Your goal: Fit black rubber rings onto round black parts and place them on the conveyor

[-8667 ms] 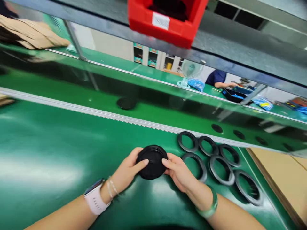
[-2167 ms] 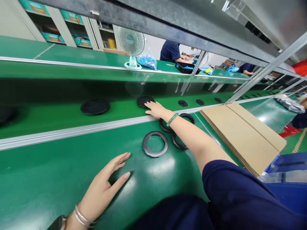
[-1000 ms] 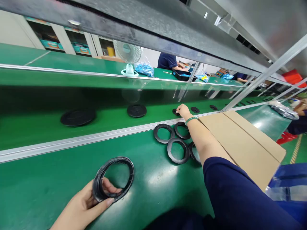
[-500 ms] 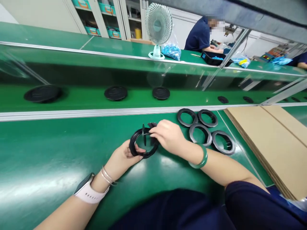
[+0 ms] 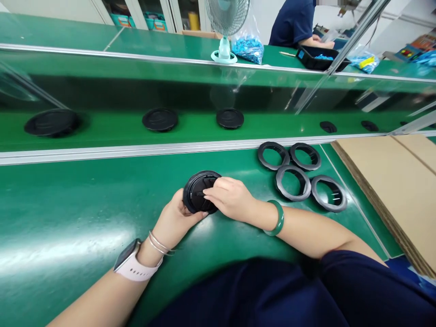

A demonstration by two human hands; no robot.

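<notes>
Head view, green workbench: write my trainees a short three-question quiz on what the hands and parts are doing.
1. How many loose black rings lie on the bench right of the hands?
2. True or false: both the left hand and the right hand touch the round black part.
3. The desk fan stands: A) beside the rings, B) on the far bench beyond the conveyor.

Key: 1. four; 2. true; 3. B.
</notes>
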